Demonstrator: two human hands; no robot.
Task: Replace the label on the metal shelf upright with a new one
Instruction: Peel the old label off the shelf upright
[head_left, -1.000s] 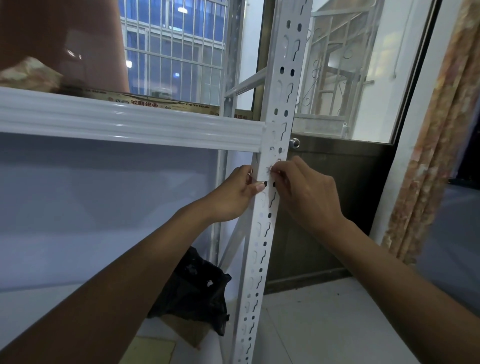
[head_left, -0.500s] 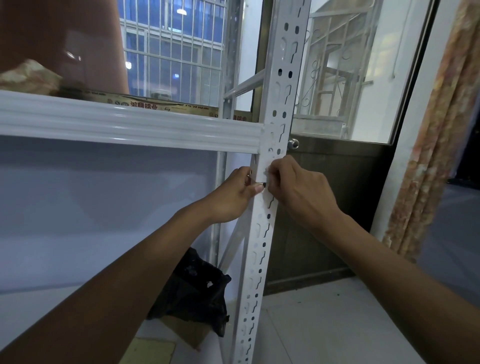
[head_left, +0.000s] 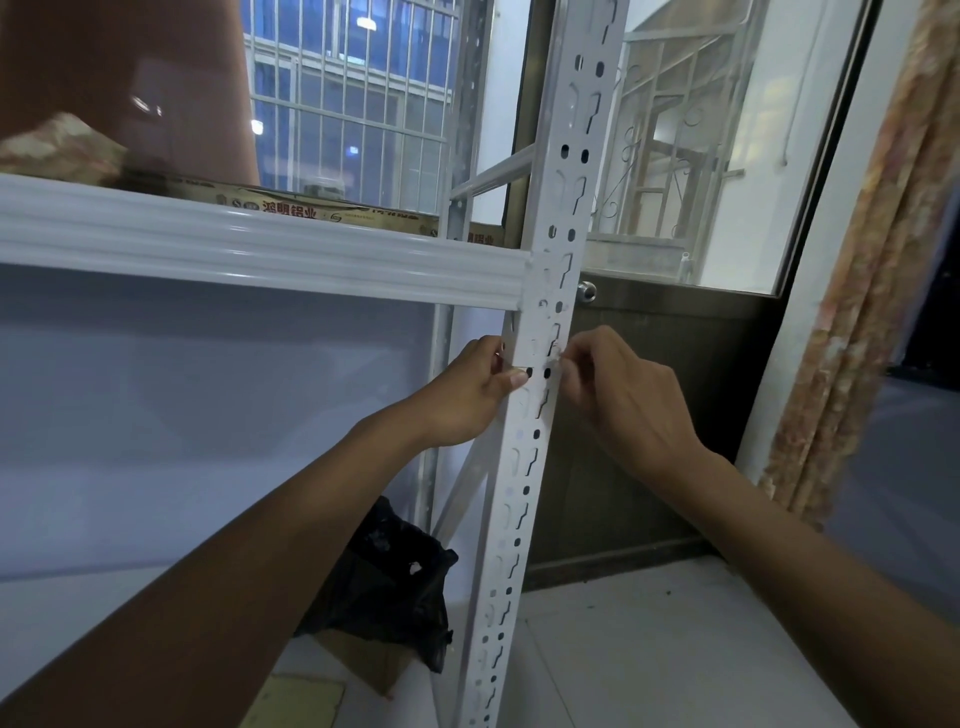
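Observation:
The white perforated shelf upright (head_left: 524, 488) runs from the top centre down to the floor. Just below the shelf beam a pale label (head_left: 535, 345) lies on the upright's face, crumpled at its right edge. My left hand (head_left: 467, 395) grips the upright's left edge at label height, thumb pressed on the front. My right hand (head_left: 623, 400) is at the upright's right edge, its fingertips pinched on the crumpled bit of the label.
A white shelf beam (head_left: 260, 249) joins the upright from the left. A black plastic bag (head_left: 395, 587) and cardboard lie on the floor behind the post. A brown door (head_left: 665, 395) with a knob (head_left: 587, 292) stands behind, and a patterned curtain (head_left: 872, 291) hangs at the right.
My right hand's fingertips have slid from the upright's face to its right edge, uncovering the label area. My left hand has kept its grip in place.

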